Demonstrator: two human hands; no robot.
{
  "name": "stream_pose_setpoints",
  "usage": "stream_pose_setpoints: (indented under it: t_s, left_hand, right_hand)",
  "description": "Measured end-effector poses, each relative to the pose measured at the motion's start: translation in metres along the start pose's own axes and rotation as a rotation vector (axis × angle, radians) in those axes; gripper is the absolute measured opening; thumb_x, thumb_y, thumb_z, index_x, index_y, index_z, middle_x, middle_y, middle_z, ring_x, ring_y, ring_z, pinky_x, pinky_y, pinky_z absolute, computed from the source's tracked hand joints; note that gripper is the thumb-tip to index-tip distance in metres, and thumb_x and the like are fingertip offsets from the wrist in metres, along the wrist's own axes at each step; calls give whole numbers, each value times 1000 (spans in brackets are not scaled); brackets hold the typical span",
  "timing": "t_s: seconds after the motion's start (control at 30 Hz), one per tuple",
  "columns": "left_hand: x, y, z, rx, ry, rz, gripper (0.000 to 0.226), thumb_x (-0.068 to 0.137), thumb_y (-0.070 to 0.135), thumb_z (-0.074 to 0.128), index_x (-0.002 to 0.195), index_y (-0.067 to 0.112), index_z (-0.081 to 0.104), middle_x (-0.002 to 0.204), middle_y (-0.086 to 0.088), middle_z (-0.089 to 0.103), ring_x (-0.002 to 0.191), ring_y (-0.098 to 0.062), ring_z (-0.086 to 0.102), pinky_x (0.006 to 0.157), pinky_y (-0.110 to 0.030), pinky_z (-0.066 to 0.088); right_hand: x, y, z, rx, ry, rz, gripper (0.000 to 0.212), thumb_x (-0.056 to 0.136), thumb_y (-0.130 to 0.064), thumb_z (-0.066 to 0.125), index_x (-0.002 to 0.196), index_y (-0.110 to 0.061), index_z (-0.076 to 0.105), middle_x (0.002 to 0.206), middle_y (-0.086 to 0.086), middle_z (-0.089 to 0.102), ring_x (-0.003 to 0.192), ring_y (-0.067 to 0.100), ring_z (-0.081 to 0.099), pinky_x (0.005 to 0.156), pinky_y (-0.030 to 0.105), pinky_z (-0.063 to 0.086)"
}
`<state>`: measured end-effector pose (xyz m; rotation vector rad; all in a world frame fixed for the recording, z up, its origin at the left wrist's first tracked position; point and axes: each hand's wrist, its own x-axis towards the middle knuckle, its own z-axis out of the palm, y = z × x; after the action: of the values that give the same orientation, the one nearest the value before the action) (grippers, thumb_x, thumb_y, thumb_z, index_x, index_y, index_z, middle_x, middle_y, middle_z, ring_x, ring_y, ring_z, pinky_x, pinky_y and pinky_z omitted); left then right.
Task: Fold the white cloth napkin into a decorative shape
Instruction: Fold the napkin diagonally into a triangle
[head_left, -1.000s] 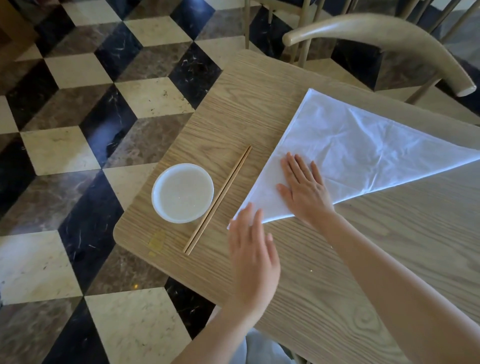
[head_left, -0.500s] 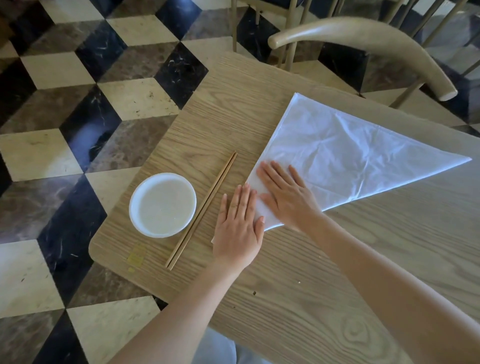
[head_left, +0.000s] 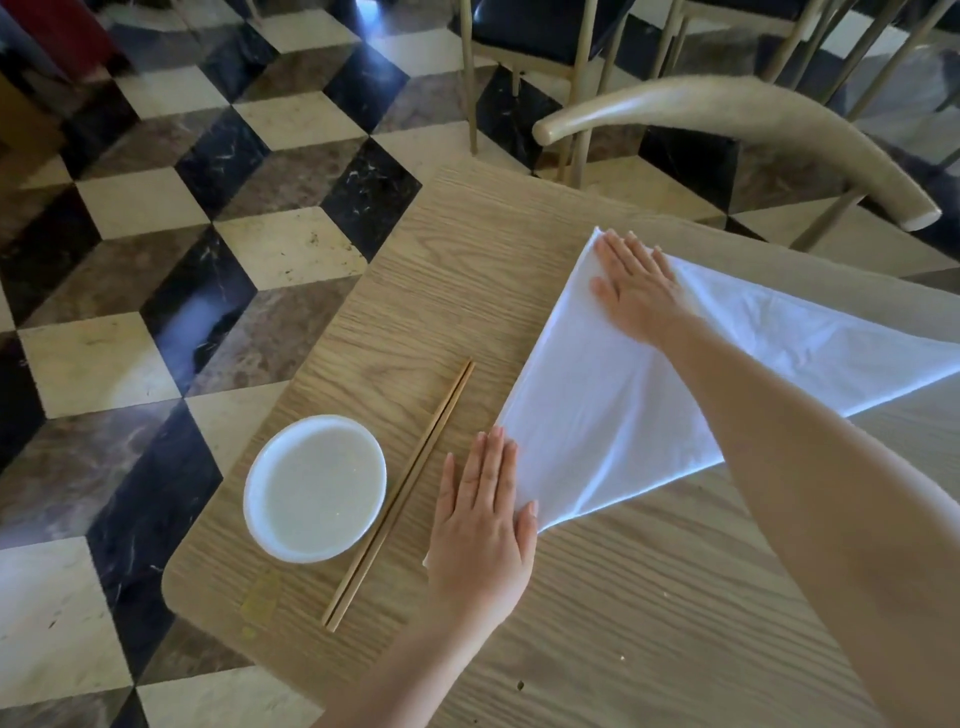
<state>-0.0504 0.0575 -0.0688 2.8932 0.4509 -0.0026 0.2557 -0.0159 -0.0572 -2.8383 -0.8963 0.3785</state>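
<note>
**Flat hands at both ends of the napkin's edge**

On the wooden table (head_left: 623, 623), the left hand (head_left: 483, 525) presses the near corner of the triangular white napkin (head_left: 597, 415) with straight fingers, beside the chopsticks (head_left: 400, 493) and the bowl (head_left: 315, 488). The right hand (head_left: 636, 288), also flat with straight fingers, has slid to the far corner. Beyond are a chair (head_left: 727, 119) and the checkered floor (head_left: 156, 260).

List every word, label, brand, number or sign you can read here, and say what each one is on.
No readable text in this view.
White napkin: plain, no print or tag showing.
Bowl and chopsticks: no markings visible.
Table: a yellowish patch near the bowl, sticker or stain, shows no legible writing.
</note>
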Motion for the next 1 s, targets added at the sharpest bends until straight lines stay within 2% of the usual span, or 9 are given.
stream_pose_setpoints:
  t_s: [0.13,0.23,0.3,0.37,0.5,0.63,0.8,0.93,1.0]
  left_hand:
    - [18,20,-14,-21,44,-7,53,88,28,30,134,6,46,144,-11,43,136,-26,36,109,-49,18]
    - [64,48,-17,-28,61,58,51,89,22,27,136,8,43,145,-10,42,137,-26,33,115,-51,18]
    - [96,63,-8,-54,18,102,52,93,24,24,143,11,29,153,-7,27,142,-24,19,116,-48,7]
    - [112,68,7,-32,-40,143,54,95,29,15,146,13,15,156,-4,15,144,-22,7,117,-46,0]
    - [115,63,21,12,12,170,53,94,31,21,143,11,31,151,-6,31,141,-23,23,115,-50,18]
    - [116,63,23,18,19,167,57,91,31,22,144,13,27,153,-4,28,142,-21,22,116,-49,17]
    - [115,64,19,41,-2,154,58,90,31,20,144,13,26,152,-4,28,141,-21,23,116,-48,17]
    - [115,65,15,41,-22,161,59,90,33,14,144,13,22,153,-5,25,142,-23,20,116,-47,13]
    - [117,68,11,34,-15,154,59,89,32,16,143,11,28,151,-7,30,140,-25,25,113,-48,17]
  right_hand:
    - [-43,-20,10,207,60,15,54,101,-35,18,149,-15,5,159,1,1,145,14,-5,119,35,-3]
    - [-95,-22,24,339,121,49,52,100,-33,21,148,-17,9,158,-2,5,145,10,-4,117,31,-3]
    - [-117,-14,32,290,105,89,52,100,-31,22,148,-18,10,158,-2,5,144,10,-4,117,30,-4]
    - [-126,-7,41,118,101,56,51,100,-32,21,148,-19,10,158,-3,4,145,11,-5,118,31,-4]
    - [-120,16,41,13,127,25,54,98,-41,22,148,-24,13,157,-7,11,145,10,4,119,32,-1]
    - [-103,68,30,4,183,107,54,96,-44,23,147,-26,17,157,-8,15,144,10,7,116,29,-5]
    - [-85,124,11,9,209,204,53,97,-42,22,148,-27,14,157,-10,13,145,11,6,119,34,1]
    - [-81,158,-6,9,158,267,55,98,-43,16,149,-24,6,158,-8,3,144,9,-4,119,35,-4]
    - [-84,160,-14,14,135,335,56,99,-42,14,149,-20,2,159,-4,-2,144,11,-8,118,35,-7]
